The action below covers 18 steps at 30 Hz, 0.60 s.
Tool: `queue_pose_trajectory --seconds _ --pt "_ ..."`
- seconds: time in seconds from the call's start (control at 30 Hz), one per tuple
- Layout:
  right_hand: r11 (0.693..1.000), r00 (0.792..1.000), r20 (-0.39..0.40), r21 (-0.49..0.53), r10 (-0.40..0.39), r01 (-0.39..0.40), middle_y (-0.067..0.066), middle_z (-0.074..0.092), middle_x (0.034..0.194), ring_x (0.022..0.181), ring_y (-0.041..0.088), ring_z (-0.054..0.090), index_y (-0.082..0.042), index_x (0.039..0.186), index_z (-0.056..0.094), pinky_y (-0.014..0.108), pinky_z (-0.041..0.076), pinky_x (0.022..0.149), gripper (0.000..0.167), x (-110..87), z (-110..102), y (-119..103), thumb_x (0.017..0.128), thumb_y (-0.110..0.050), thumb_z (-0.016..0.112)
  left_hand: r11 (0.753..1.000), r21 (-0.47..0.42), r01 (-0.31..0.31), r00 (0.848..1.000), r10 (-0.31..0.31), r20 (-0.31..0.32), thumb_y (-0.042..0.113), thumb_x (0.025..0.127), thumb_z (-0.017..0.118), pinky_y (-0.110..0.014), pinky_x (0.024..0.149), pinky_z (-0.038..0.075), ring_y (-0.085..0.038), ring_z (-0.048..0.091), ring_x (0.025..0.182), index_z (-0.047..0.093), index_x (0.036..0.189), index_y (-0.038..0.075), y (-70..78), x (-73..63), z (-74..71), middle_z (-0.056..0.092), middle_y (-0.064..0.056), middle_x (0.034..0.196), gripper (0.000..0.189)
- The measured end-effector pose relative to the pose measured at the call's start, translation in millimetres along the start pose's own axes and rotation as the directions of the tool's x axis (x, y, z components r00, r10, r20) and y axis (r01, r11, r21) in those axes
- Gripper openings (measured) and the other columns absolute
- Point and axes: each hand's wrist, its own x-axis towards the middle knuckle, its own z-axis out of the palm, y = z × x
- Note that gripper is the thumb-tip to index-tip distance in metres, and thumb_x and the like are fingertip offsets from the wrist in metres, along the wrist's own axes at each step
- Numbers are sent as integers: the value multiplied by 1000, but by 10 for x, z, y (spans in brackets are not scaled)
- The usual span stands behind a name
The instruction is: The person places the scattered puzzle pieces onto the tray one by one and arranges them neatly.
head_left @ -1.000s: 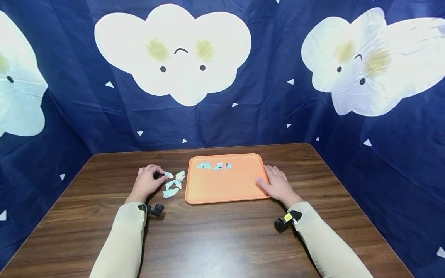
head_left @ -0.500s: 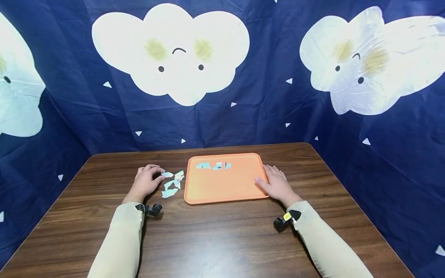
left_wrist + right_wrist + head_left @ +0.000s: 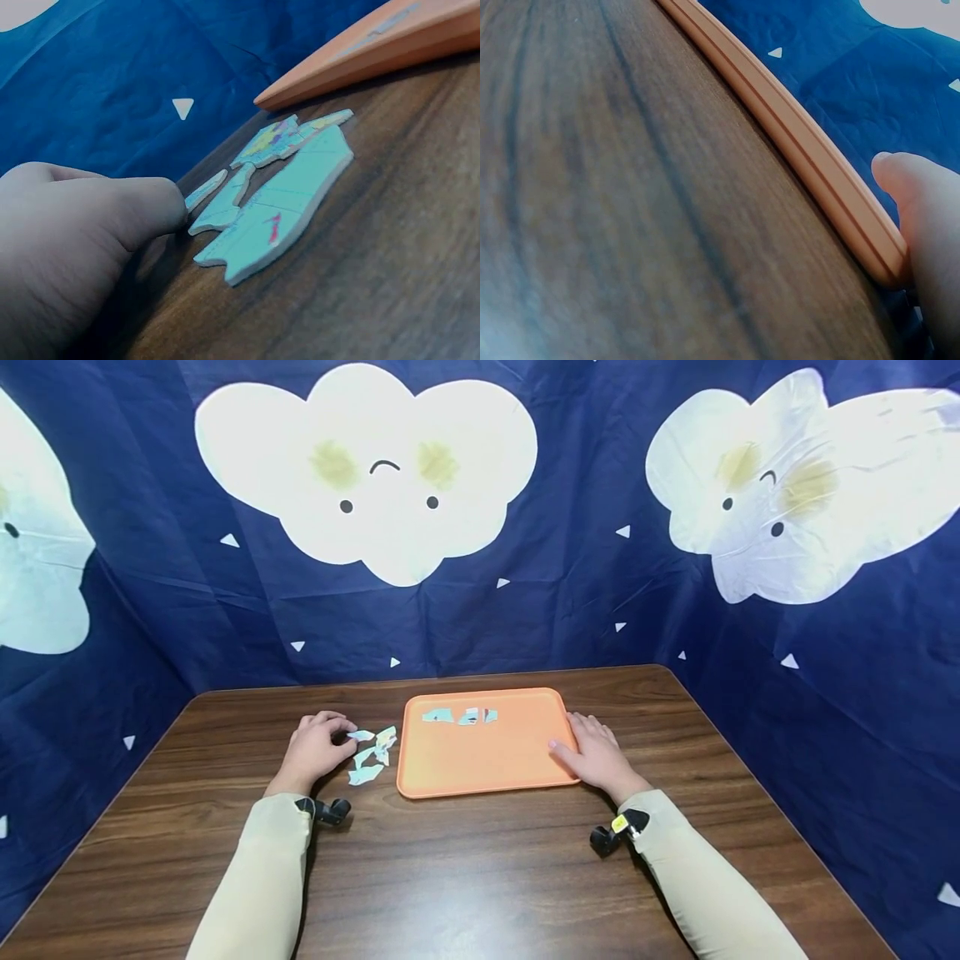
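My left hand [image 3: 315, 752] is at the left cluster, index and thumb curved and a little apart about the near end of the top piece [image 3: 362, 736]; can't tell if they pinch it. That piece lies on the table [image 3: 450, 868], left of the tray [image 3: 487, 760]. Other loose pieces [image 3: 281, 199] lie just beside it, some touching. More flat bits [image 3: 438, 715] sit along the tray's far edge. My right hand [image 3: 596, 756] rests at the tray's right edge, fingers stretched along the outside, thumb reaching over the rim.

Handling, my guess: piece is very light, thin, stiff like card; the narrow parts could snap or bend. Smooth face probably slides if pushed. Best hold: opposite side edges, fingertips only, light pinch, clear of the thin tips.
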Motion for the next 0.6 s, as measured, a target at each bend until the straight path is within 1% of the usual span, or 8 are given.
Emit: queue_pose_trajectory --seconds 0.1,0.27,0.4,0.6 --pt "1000 1000 3 -1 1 -1 26 33 159 149 46 24 4 155 32 61 15 119 85 -2 -9 -16 99 -58 48 1000 11 1 1000 0 -8 27 87 67 -63 96 33 -43 42 121 73 108 9 3 7 8 56 -18 133 28" --pt "1000 1000 1 -1 -1 1 26 34 158 148 47 24 5 155 31 62 16 118 86 -8 -3 -9 99 -59 47 1000 11 9 1000 -9 -19 27 85 67 -65 96 34 -43 40 124 73 105 9 41 20 -18 54 -17 135 27" --pt "1000 1000 1 -3 -3 3 27 33 158 148 48 24 5 155 31 63 15 118 86 -7 1 -5 99 -59 46 1000 12 9 998 -8 -57 28 84 68 -65 95 36 -43 40 124 74 102 10 74 34 -27 54 -14 135 26" --pt "1000 1000 1 -4 2 -2 26 33 159 148 47 23 4 155 31 62 15 119 86 -5 -3 -7 99 -59 46 1000 -23 -12 995 10 -97 25 82 69 -64 96 35 -42 40 126 74 101 10 173 76 -28 56 -15 135 25"
